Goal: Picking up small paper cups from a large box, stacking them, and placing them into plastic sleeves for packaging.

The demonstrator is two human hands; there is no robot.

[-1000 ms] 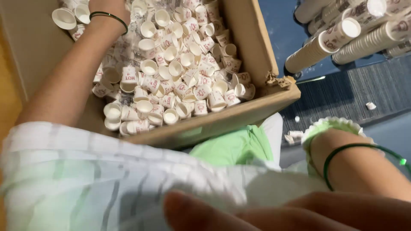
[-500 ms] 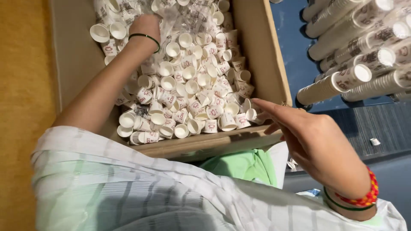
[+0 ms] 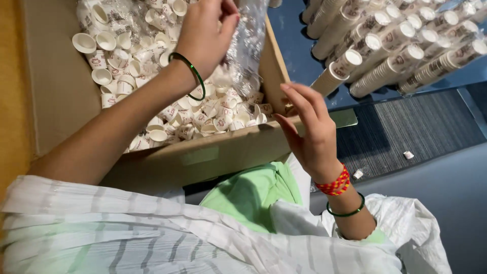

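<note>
The left hand (image 3: pixel 205 38) is raised over a large brown cardboard box (image 3: pixel 223 152), its grip pinching a crinkled clear plastic bag (image 3: pixel 246 48) that hangs down from the fingers above the box's right wall. A thin green bangle (image 3: pixel 190 73) circles that wrist. The box is filled with a loose heap of small white paper cups (image 3: pixel 152 91) bearing reddish printed marks, some lying open side up, others on their sides; at the top left more of them sit under clear plastic. The right hand (image 3: pixel 309 134) hovers just beside the box's near right corner with fingers spread and slightly curled, holding nothing; a red and yellow woven band (image 3: pixel 335 185) and a second green bangle (image 3: pixel 347 212) sit on its wrist. To the right, well apart from the box, long stacked sleeves of white paper cups (image 3: pixel 395 48) lie side by side on a blue surface (image 3: pixel 299 45), next to a dark ribbed mat (image 3: pixel 411 132).
</note>
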